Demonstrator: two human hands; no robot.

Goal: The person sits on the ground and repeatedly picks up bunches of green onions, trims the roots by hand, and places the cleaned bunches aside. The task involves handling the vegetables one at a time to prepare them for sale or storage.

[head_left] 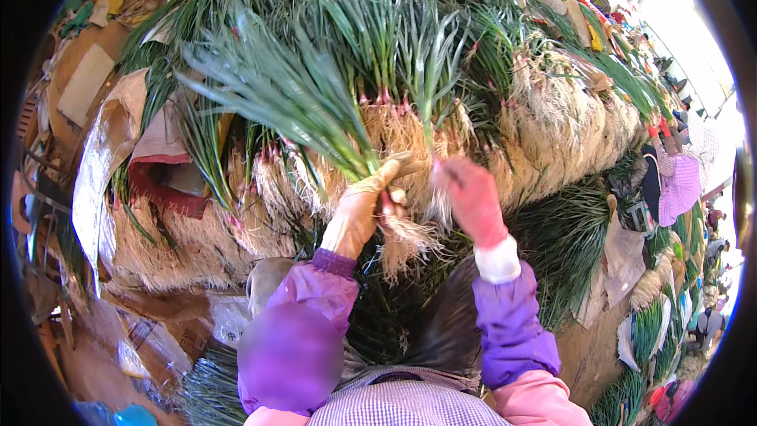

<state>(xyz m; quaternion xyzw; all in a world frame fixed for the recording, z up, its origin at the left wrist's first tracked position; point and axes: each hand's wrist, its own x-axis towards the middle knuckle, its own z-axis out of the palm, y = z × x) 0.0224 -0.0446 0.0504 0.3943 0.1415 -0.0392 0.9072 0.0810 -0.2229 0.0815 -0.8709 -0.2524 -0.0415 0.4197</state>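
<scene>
My left hand [356, 208], in a tan glove, is closed around a bunch of green onions [307, 109]. Their leaves fan out to the upper left, and pale roots [403, 236] hang below the fist. To its right, my right hand [473, 198], in a red glove with a white cuff, is blurred. Its fingers are closed on the lower stem of a green onion plant [428, 89] whose leaves point up and whose roots trail beneath. Behind both hands lies a long heap of green onions [378, 41], the roots facing me.
Folded sacking [168, 177] with a red edge lies at left beside a silvery plastic sheet [94, 189]. More onions [562, 236] and a pale sheet [624, 257] lie at right. A co-worker [677, 177] with red gloves sits farther right; several other people are beyond.
</scene>
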